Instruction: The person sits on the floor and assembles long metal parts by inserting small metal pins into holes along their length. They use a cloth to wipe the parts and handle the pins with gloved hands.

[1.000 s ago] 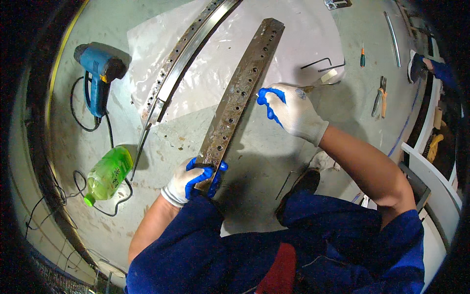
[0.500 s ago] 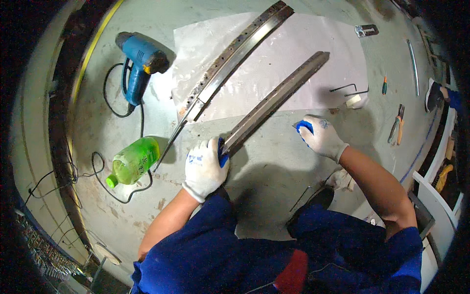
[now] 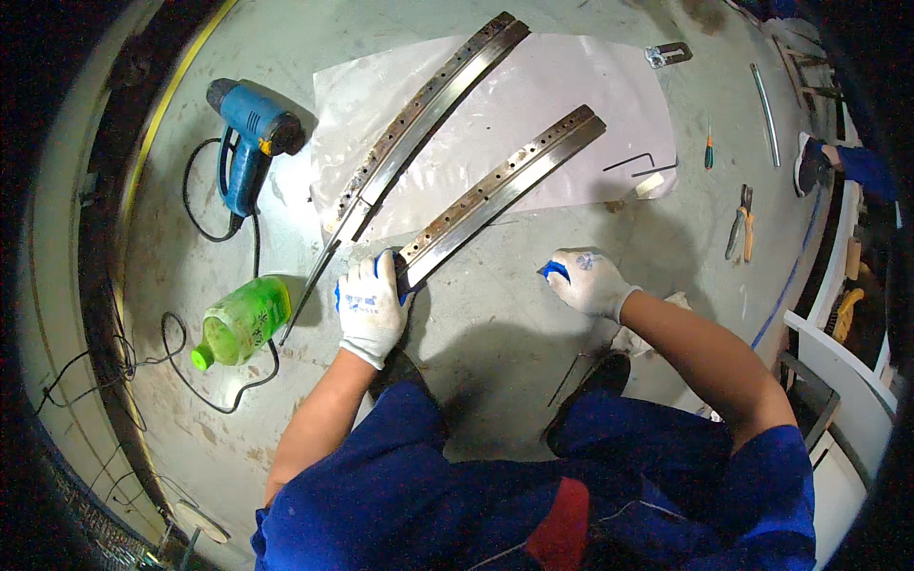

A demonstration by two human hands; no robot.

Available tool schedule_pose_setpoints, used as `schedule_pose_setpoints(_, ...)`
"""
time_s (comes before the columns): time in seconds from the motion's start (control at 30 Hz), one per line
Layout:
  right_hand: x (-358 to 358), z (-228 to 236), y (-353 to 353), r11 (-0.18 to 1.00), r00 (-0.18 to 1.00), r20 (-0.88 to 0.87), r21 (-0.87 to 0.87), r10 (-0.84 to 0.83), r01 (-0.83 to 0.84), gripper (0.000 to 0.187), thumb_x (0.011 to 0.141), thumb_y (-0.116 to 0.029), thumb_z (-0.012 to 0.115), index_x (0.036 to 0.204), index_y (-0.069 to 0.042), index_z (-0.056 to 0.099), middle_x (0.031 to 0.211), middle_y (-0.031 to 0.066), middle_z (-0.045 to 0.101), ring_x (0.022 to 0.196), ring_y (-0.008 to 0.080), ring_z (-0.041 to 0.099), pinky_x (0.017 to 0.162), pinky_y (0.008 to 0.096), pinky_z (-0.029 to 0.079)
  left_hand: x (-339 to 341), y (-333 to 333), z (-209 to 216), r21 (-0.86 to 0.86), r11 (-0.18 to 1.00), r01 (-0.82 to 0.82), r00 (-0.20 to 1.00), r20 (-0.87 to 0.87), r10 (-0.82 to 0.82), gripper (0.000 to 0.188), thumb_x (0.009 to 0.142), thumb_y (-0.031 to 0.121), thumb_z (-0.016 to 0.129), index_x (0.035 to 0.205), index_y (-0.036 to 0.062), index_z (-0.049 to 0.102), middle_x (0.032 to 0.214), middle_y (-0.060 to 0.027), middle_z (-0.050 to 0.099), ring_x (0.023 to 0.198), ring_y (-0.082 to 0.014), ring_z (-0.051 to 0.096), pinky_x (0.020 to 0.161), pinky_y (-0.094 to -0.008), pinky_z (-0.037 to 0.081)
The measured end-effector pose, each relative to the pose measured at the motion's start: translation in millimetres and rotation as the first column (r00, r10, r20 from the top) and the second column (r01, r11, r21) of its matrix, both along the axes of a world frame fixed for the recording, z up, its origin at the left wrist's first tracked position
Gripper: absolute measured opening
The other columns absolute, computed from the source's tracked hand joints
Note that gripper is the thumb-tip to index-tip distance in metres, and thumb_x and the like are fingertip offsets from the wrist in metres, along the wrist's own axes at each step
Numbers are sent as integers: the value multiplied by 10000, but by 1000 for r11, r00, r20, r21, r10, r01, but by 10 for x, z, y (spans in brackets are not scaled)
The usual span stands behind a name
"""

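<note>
My left hand (image 3: 371,306), in a white glove with a blue palm, is closed round the near end of a long metal bar (image 3: 500,197). The bar slants away to the far right, its far part over a pale sheet (image 3: 590,86); a brown, stained strip with a row of holes and a shiny face both show. To the right, apart from the bar, my gloved right hand (image 3: 592,283) is closed. A small dark tip pokes out at its fingers, too little to name. A similar holed bar (image 3: 433,109) lies farther left, with a thin metal rod (image 3: 309,290) at its near end.
A blue heat gun (image 3: 249,143) and a green bottle (image 3: 243,322) lie at left, with a black cord. Hex keys (image 3: 630,160), a white block (image 3: 649,186), a screwdriver (image 3: 709,152), pliers (image 3: 741,224) and a metal tube (image 3: 765,114) lie at right, near another person's shoe (image 3: 809,164).
The bar in my left hand has been turned over on its long axis, bringing its row of holes and shiny face into sight. My right hand stays closed; the whole view has shifted slightly.
</note>
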State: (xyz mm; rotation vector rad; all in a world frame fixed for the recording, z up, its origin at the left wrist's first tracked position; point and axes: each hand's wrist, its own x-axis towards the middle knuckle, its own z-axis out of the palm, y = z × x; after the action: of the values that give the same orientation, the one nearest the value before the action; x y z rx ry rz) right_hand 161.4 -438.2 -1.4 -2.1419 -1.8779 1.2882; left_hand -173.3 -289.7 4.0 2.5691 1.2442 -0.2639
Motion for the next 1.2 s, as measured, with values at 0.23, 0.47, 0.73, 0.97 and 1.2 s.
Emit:
schedule_pose_setpoints(0.23,-16,-39,13,999,1000,29,-49,-1,3,317,958,-365,573,1059,-75,650,968,203,718,909,414,696,821,520,542,-29,-15,10,-68,997,-41,994,97,47,705,792,349,832,1340,16,541,1128,-189,620,1056,-353,602,906,-458,458)
schedule_pose_setpoints(0.47,-34,20,86,998,1000,28,-66,12,-10,296,950,-363,589,1024,-87,666,971,188,720,909,399,701,811,508,547,-74,56,176,-638,745,-194,908,170,382,498,862,318,798,1242,41,633,1040,-256,720,1024,-413,698,894,-472,541)
schedule_pose_setpoints(0.73,-75,74,118,998,999,32,-58,20,-18,299,936,-368,590,1022,-92,665,980,188,718,913,397,700,807,512,543,-198,-6,-51,-991,119,-61,577,62,814,307,924,133,741,1186,-11,668,931,-82,741,707,-107,653,611,-258,530)
schedule_pose_setpoints(0.97,-41,14,89,995,996,89,-98,25,-16,325,937,-384,590,1048,-92,681,989,186,730,909,398,707,831,513,550,-88,119,216,-996,80,-40,593,41,804,324,928,92,721,1204,-60,646,909,-113,736,699,-165,690,609,-296,562)
schedule_pose_setpoints(1.2,-51,-12,68,998,998,64,-55,9,-6,329,931,-379,593,1048,-83,676,979,194,726,899,408,705,825,524,546,-177,127,104,-995,78,-61,635,22,772,336,935,102,706,1240,-25,644,947,-89,729,754,-143,675,651,-285,554)
